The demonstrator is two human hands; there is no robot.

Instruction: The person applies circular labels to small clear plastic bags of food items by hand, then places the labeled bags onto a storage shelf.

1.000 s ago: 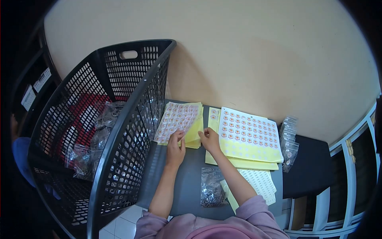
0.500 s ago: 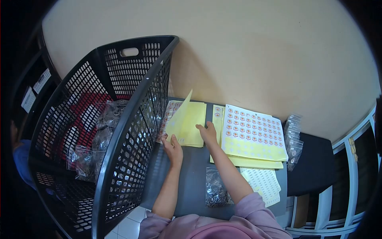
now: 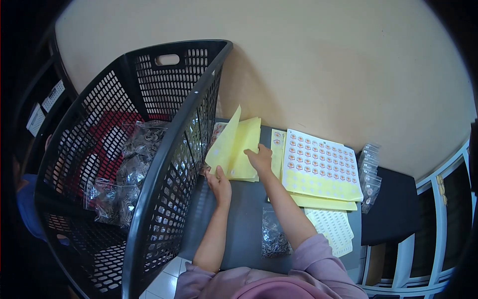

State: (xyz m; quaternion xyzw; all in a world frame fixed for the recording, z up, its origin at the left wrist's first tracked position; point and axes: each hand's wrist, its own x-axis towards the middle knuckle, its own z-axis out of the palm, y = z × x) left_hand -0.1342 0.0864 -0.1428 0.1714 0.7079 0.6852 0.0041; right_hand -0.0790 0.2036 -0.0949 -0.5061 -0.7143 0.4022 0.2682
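A stack of yellow-backed sticker sheets (image 3: 243,142) lies beside the basket, its top sheet (image 3: 224,144) lifted and leaning left. Near that sheet's lower corner is my left hand (image 3: 219,186), closed on the edge with thumb raised. My right hand (image 3: 261,159) closes on the right edge of the stack, thumb over the yellow side; its fingertips are partly hidden. To the right lies another pile of sheets with round orange-and-white stickers (image 3: 323,159), its lower part yellow where stickers are peeled off.
A tall black basket (image 3: 172,144) stands on the left, with bags of metal parts (image 3: 132,169) inside. A clear bag of small dark parts (image 3: 275,236) and a smaller label sheet (image 3: 331,231) lie near me. Several small bags (image 3: 369,174) line the grey table's (image 3: 239,219) right edge.
My right hand has moved in onto the stack's right edge, and the sheets there have shifted. The lifted sheet now leans slightly more upright. The view has shifted a little.
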